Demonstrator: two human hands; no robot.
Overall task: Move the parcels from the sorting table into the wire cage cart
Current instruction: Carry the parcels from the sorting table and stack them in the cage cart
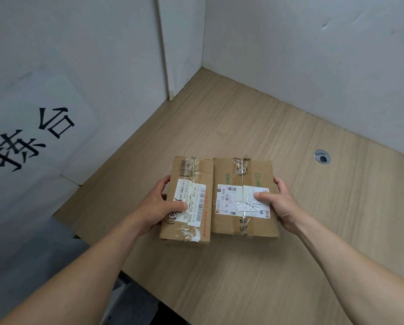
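Two parcels sit touching side by side on the counter (pixel 290 141). Left hand (pixel 160 205) clamps the left parcel (pixel 189 179), thumb on its label; right hand (pixel 282 205) clamps the right parcel (pixel 243 174) likewise. Best squeeze inward, lift both level as one block. Cart not in view, probably behind.

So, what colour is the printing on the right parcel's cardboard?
Green, toward the far end of the right parcel; the head view shows it best.

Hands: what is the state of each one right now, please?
Left hand: closed, grips the left parcel.
Right hand: closed, grips the right parcel.
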